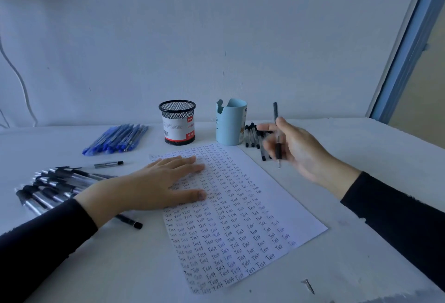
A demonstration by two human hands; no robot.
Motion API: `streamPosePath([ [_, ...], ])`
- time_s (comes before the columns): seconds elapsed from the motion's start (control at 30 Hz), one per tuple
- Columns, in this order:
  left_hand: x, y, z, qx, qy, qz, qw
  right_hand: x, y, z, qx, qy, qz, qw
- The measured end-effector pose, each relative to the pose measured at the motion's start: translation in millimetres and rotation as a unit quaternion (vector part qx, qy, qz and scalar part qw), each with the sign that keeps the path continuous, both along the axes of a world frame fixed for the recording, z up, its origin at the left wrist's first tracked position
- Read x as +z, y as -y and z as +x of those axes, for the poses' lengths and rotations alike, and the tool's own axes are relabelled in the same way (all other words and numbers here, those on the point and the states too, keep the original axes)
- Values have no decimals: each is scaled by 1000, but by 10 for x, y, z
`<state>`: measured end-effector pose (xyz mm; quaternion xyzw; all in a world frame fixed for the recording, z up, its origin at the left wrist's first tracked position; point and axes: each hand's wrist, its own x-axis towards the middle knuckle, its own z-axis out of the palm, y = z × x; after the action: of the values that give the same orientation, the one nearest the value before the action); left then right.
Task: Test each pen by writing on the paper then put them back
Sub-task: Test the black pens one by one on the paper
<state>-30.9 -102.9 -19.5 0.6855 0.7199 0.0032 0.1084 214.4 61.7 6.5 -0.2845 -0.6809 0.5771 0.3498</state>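
The paper [243, 220] is laid slantwise at the middle of the white table [356, 261] and is covered with rows of the handwritten word "Test".

The left hand [159, 182] is pressed palm down on the sheet's ten o'clock part. Its fingers are held straight and close together, aimed toward two o'clock, and the thumb is spread apart toward the near side. Nothing is gripped by it. The forearm, in a black sleeve [43, 242], is brought in from eight o'clock.

The right hand [301, 151] is raised off the table at two o'clock from the sheet, with its forearm reaching in from four o'clock. Its fingers are curled round a dark pen [276, 114], which is pinched under the thumb and held almost upright, tip down, clear of the paper. The hand is somewhat blurred.

Beyond the sheet, a black mesh cup [177, 122] is stood at twelve o'clock and a pale blue cup [230, 123] at one o'clock. Just right of the blue cup, a row of black-capped pens [251, 135] is laid on the table, partly hidden by the right hand.

A bunch of blue pens [118, 137] is spread at eleven o'clock, and a larger bunch of black pens [55, 187] at nine o'clock. One separate pen [108, 164] is seen between the two bunches, and another pen [131, 222] is partly hidden under the left wrist.
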Motion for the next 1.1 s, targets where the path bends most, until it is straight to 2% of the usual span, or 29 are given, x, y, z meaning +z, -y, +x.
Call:
streamPosePath([
  [0.13,5,8,8,3,5,-4,1000,173,-165,-94,30,-64,-24,997],
  [0.27,22,10,29,5,0,-6,1000,162,-291,-180,18,-54,4,998],
  [0.33,30,3,40,5,-3,-8,1000,134,-345,-210,-11,-43,66,997],
  [0.4,33,3,47,3,-6,-8,1000,123,-433,-200,-62,-23,171,983],
  [0.53,36,18,53,2,-7,-4,1000,75,-670,-92,-79,59,348,932],
  [0.63,33,15,48,2,-4,-5,1000,-72,-844,-45,-49,172,497,849],
  [0.7,32,14,51,2,-4,-5,1000,-159,-898,-33,-36,240,531,812],
  [0.83,37,12,61,2,-7,-6,1000,-236,-923,-17,-29,306,507,805],
  [1.0,21,15,47,-2,-5,-1,1000,-254,-763,-48,-99,256,417,867],
  [1.03,18,12,45,-3,-4,-2,1000,-283,-733,-78,-112,281,386,872],
  [1.1,14,4,35,-3,-4,-1,1000,-352,-675,-120,-114,380,334,855],
])
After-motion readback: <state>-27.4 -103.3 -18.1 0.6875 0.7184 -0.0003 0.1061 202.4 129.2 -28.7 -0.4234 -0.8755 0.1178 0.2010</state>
